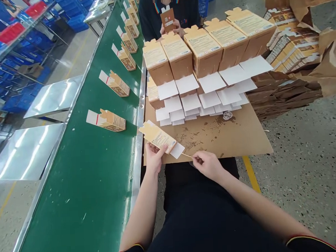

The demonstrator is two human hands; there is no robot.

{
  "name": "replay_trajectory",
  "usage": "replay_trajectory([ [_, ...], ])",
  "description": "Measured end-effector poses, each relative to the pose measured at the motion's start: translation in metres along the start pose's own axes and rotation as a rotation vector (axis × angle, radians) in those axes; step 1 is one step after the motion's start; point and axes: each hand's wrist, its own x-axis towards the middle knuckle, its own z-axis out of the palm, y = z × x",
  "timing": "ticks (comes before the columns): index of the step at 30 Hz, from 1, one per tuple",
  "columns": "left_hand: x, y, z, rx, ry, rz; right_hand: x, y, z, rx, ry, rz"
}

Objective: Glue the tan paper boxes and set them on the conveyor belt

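Observation:
Gripped by my left hand [154, 156] is a tan printed carton [159, 136], tilted above the near left corner of a brown cardboard sheet [241, 137]. A white flap [177, 150] sticks out from the carton's end nearest my right hand. My right hand [207, 163] pinches a thin light-coloured stick [188, 155], whose far tip reaches that flap. Beyond both hands stand stacked tan cartons [206, 50] with white flaps hanging toward me. A small clear dish [227, 115] lies on the sheet beside dark smears.
On my left runs a green conveyor belt [103, 181] with a metal edge, carrying a row of cartons [114, 121]. Across from me a person [170, 14] holds a brown carton. Flat cartons [295, 42] in torn brown paper are piled at right. Metal tables [27, 150] stand beyond the belt.

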Motion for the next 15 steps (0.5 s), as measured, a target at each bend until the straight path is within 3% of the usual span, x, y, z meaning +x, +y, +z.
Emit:
replay_trajectory([
  [2,0.002,-0.002,-0.002,-0.01,-0.001,-0.008,0.001,0.001,0.013,-0.047,-0.035,-0.039],
  [5,0.002,0.001,-0.003,-0.021,0.0,-0.007,0.004,0.005,0.013,-0.102,-0.056,-0.062],
  [10,-0.014,-0.005,0.007,0.064,0.01,0.122,0.008,0.009,-0.012,-0.037,0.085,0.007],
  [15,-0.041,-0.024,0.019,0.324,0.042,0.274,-0.002,0.008,-0.034,0.082,0.205,0.114],
])
